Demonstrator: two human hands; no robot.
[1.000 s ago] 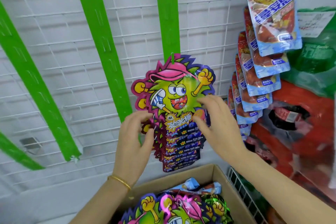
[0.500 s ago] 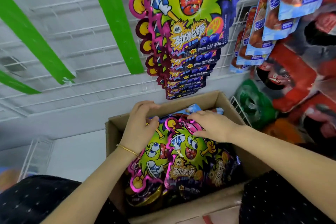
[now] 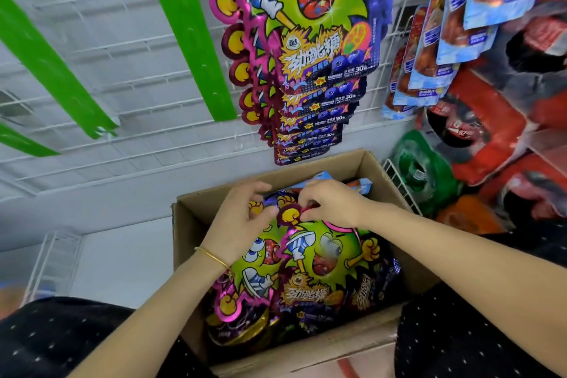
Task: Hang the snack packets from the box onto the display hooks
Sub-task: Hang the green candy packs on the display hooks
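The hanging stack of packets (image 3: pixel 310 49) on the wire wall (image 3: pixel 92 40) is left alone now, for both hands have dropped from it into the cardboard box (image 3: pixel 356 167) below. That suggests one hanging is finished and the next pickup has begun. In the box, the top packet (image 3: pixel 325 255) lies on the others with its upper edge pinched by the right hand (image 3: pixel 334 205), while the left hand (image 3: pixel 239 224) curls over the neighbouring packet (image 3: pixel 257 258); whether it grips that one I cannot tell.
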